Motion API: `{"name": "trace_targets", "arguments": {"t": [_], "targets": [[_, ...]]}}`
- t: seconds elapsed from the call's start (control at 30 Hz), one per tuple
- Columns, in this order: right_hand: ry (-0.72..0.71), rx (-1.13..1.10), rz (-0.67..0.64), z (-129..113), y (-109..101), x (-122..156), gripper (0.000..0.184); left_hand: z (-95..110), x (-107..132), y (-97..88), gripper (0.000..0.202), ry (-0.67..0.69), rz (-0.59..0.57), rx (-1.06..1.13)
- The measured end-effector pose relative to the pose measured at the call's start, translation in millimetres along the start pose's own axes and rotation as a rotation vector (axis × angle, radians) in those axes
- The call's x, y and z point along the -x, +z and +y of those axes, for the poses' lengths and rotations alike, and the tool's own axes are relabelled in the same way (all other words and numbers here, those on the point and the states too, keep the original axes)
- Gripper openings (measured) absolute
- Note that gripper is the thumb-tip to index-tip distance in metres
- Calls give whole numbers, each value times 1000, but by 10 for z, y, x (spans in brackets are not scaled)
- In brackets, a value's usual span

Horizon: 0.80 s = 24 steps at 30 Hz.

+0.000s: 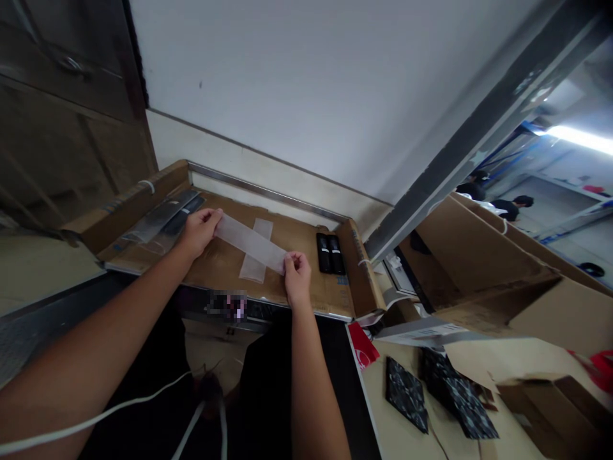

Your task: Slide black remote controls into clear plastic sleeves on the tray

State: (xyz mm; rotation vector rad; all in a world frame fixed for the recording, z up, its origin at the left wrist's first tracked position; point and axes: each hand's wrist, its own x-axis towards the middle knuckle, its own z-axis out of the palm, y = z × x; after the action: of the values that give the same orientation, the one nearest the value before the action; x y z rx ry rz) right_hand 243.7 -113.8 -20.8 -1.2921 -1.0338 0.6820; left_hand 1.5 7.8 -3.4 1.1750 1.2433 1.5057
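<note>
Left hand (198,231) and right hand (297,276) pinch opposite ends of a translucent strip (249,243), stretched above the cardboard-lined surface (306,284) (crossing a second strip (256,259) lying there). Judged step: positioning; lowering calls for level alignment. Two black remotes (330,253) lie just right.

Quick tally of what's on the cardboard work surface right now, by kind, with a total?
Translucent strips: 2, one held at both ends by the left hand and right hand (held strip), one lying flat under it (flat strip)
Black remotes: 2, side by side
Clear plastic sleeves: a stack at the left, count unclear
Total countable: 4
</note>
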Motion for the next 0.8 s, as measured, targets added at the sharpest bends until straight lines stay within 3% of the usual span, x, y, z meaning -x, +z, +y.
{"name": "trace_targets", "arguments": {"t": [0.8], "targets": [[1, -44, -13, -20, 19, 19, 22, -48, -20, -16, 35, 17, 0, -65]]}}
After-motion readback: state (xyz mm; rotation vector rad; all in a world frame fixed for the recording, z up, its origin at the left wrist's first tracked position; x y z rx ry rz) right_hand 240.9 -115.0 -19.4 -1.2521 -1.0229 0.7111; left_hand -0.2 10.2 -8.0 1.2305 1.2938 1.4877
